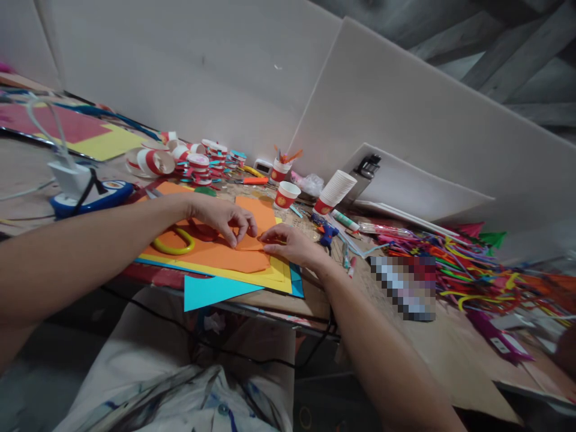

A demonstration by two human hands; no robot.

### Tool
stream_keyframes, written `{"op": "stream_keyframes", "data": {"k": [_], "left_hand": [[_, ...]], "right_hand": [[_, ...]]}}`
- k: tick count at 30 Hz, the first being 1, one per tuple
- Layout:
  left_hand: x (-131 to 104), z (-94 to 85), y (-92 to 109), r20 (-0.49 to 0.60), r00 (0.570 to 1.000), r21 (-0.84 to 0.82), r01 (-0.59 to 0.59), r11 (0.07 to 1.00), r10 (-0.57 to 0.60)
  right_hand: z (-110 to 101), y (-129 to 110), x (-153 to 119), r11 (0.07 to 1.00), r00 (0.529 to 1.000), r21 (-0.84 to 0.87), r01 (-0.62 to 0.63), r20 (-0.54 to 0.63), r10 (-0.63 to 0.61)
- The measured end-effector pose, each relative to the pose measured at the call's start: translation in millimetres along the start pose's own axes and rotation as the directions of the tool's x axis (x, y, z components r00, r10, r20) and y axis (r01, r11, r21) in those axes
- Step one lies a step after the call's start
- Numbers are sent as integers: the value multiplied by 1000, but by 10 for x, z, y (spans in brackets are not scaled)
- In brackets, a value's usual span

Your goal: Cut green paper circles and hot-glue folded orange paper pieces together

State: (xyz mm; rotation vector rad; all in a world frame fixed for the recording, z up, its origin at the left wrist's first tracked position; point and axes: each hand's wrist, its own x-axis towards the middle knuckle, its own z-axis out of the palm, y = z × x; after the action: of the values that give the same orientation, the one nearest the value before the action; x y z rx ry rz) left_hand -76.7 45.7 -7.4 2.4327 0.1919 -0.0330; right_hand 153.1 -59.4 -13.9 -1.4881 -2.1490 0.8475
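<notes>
Left hand [221, 218] half-curled over orange paper [225, 259], right hand [294, 245] by its right part. Can't tell if either grips. Paper cup [287, 195] on far side.

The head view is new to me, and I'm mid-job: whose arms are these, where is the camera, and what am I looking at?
There is no robot: these are a person's bare arms, seen by a camera worn on their head, looking forward and down. It is the only picture. The left hand and right hand have their fingers at orange paper; their exact grip is unclear. Yellow paper lies beneath it, and a yellow handle lies on top. Beyond stand a single paper cup and a stack of cups.
</notes>
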Motion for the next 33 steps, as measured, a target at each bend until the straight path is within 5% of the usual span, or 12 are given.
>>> {"op": "stream_keyframes", "data": {"k": [10, 16, 23, 33], "left_hand": [[37, 40, 127, -130, 985, 2, 114, 993, -113], [92, 107, 169, -202, 975, 145, 119, 982, -88], [86, 126, 220, -204, 961, 94, 210, 973, -188], [89, 70, 175, -313, 922, 169, 292, 941, -230]], "right_hand": [[78, -77, -53, 956, 974, -291, 37, -204, -100], [104, -67, -43, 959, 969, -284, 16, -230, -84], [57, -43, -56, 953, 978, -300, 49, -180, -107], [36, 39, -3, 956, 956, -275, -100, -292, 16]]}}
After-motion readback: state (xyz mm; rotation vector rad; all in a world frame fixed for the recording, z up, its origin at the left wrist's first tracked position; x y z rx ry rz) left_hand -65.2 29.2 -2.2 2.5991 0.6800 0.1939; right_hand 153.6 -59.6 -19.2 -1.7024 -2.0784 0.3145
